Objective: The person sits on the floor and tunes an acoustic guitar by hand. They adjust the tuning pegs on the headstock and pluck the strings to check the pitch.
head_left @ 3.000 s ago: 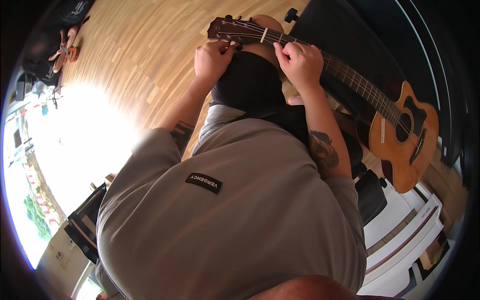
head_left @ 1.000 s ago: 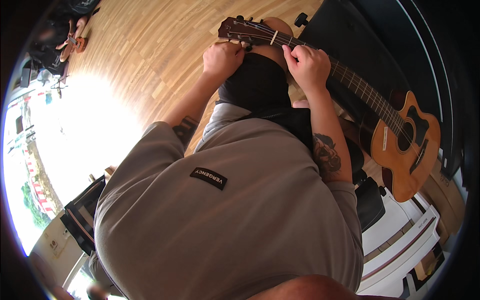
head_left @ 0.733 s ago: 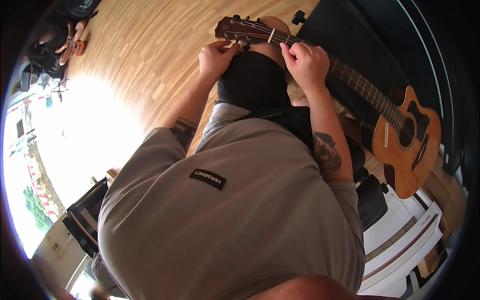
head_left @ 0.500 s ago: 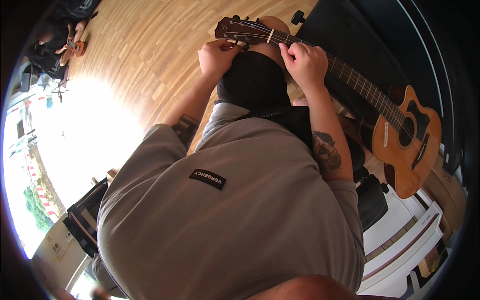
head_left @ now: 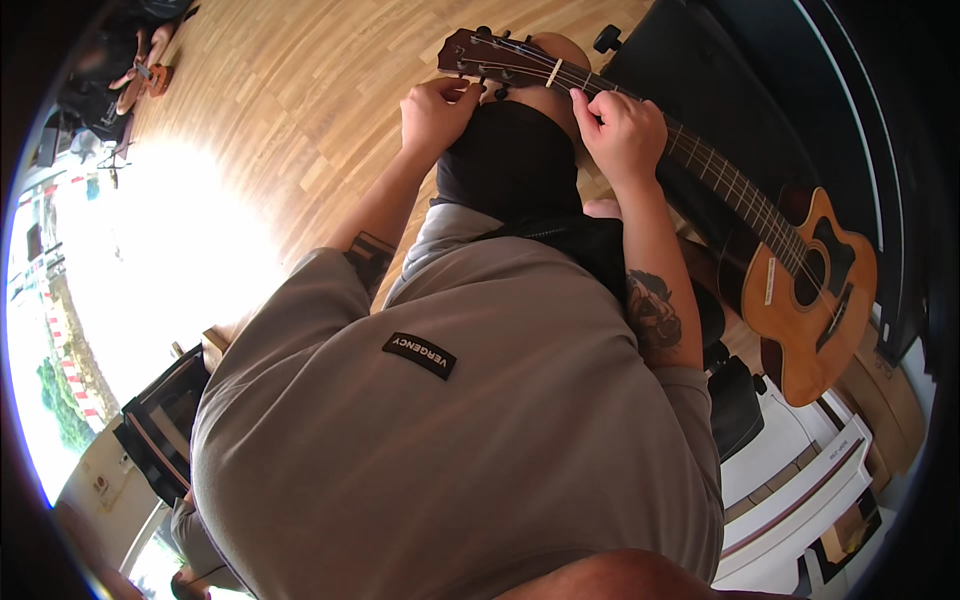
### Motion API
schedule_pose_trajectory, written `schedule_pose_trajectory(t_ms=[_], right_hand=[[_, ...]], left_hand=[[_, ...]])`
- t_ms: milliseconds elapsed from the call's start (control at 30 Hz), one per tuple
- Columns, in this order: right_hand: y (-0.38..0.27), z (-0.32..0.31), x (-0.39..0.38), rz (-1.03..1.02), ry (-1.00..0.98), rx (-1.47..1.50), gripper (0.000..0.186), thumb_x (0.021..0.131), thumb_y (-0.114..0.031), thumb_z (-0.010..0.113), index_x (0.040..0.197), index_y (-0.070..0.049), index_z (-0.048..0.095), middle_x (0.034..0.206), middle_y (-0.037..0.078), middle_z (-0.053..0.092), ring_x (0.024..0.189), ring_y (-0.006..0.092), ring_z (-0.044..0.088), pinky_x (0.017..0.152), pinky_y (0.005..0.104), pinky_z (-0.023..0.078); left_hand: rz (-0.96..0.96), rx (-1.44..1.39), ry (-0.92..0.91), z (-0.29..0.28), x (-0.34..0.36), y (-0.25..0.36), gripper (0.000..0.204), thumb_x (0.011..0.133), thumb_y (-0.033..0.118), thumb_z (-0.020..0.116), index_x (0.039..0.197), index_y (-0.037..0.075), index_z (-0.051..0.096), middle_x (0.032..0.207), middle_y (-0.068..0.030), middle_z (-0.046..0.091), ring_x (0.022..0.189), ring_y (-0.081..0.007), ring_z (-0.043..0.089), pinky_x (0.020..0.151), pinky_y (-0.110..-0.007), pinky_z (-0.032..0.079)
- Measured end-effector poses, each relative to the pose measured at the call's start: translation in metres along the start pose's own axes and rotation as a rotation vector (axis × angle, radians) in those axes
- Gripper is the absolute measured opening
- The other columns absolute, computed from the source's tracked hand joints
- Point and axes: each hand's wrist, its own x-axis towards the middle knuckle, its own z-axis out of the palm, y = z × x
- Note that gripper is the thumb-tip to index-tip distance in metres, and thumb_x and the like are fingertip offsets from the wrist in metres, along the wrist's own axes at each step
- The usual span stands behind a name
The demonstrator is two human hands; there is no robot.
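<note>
An acoustic guitar (head_left: 853, 290) with a light wooden top lies aslant on my right. Its neck (head_left: 715, 165) runs up and left to the dark headstock (head_left: 497, 58) by my thigh. My left hand (head_left: 434, 115) is at the near edge of the headstock, its fingertips pinched on a tuning peg (head_left: 482, 84). Just past the pale nut (head_left: 554, 72), my right hand (head_left: 624, 135) is closed at the neck, fingers curled over the strings and thumb pointing up. Whatever its fingertips pinch is too small to make out.
Beyond the neck stands a large black case-like object (head_left: 690, 70) with a black knob (head_left: 607, 39). Another person (head_left: 110, 85) holds a small orange-brown stringed instrument (head_left: 160, 79) at the far left. Below the guitar body is a white keyboard-like object (head_left: 800, 500). Wooden flooring (head_left: 290, 90) spreads ahead.
In the picture, the headstock and both hands sit slightly further right, and the guitar body a little lower and left. Both hands keep their places on the guitar.
</note>
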Motion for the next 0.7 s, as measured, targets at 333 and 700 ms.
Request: schedule_pose_trajectory(t_ms=[333, 700], right_hand=[[0.004, 0.005, -0.002, 0.013, -0.003, -0.011, 0.044, 0.089, -0.028, 0.083, 0.061, -0.017, 0.051, 0.054, -0.002, 0.057, 0.046, 0.0252, 0.053, 0.050, 0.0395, 0.038], [-0.001, 0.001, 0.001, 0.019, -0.006, -0.006, 0.045, 0.090, -0.028, 0.083, 0.061, -0.018, 0.050, 0.054, -0.002, 0.057, 0.047, 0.0247, 0.053, 0.052, 0.0393, 0.038]], left_hand=[[0.215, 0.488, -0.144, 0.001, 0.001, 0.020, 0.024, 0.088, 0.035, 0.076, 0.108, 0.024, 0.086, 0.085, -0.0168, 0.077, 0.078, -0.0389, 0.073, 0.077, -0.047, 0.061], [-0.170, -0.091, -0.038, 0.005, -0.001, -0.003, 0.036, 0.089, 0.040, 0.081, 0.113, 0.014, 0.085, 0.094, -0.0112, 0.083, 0.087, -0.0214, 0.080, 0.084, -0.035, 0.061]])
